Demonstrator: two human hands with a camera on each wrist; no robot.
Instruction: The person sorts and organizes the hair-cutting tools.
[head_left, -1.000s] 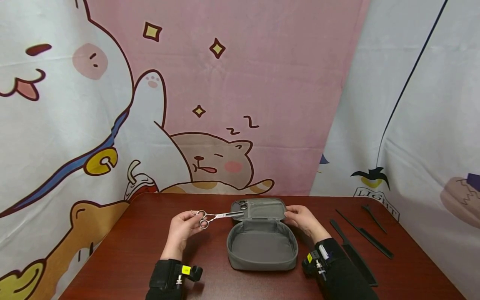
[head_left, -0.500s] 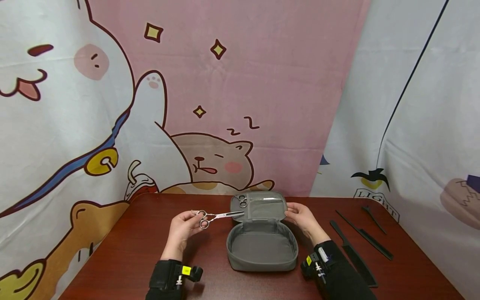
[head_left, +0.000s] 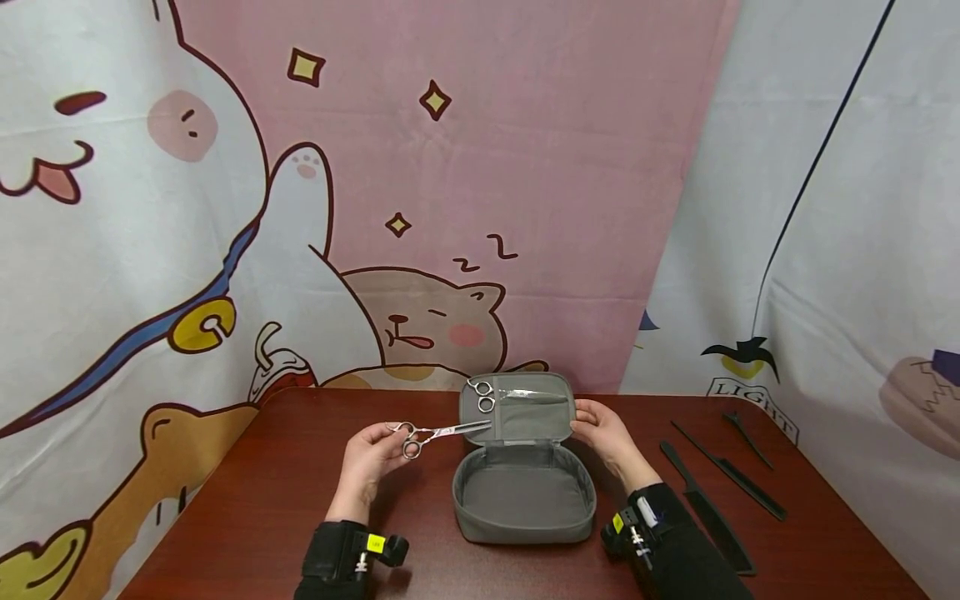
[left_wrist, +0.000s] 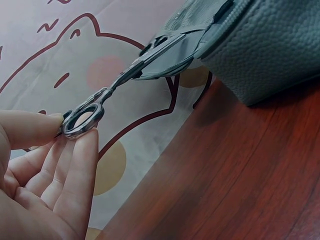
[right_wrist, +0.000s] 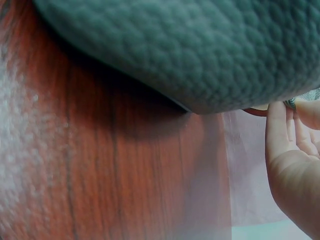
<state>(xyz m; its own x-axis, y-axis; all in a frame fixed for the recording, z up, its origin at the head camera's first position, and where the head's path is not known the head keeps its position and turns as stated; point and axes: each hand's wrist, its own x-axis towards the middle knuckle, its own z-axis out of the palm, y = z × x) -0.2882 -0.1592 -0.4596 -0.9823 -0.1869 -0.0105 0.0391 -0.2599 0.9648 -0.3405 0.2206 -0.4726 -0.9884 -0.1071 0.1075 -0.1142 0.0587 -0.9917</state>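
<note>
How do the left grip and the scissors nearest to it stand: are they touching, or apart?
Touching. The left wrist view shows it plainly: the left grip pinches the scissors at the handle, without a gap.

Backdrop: we see even, soft light.
Tabletop: right wrist view gives us glare at nine o'clock.
Case: we find shadow along its base.
</note>
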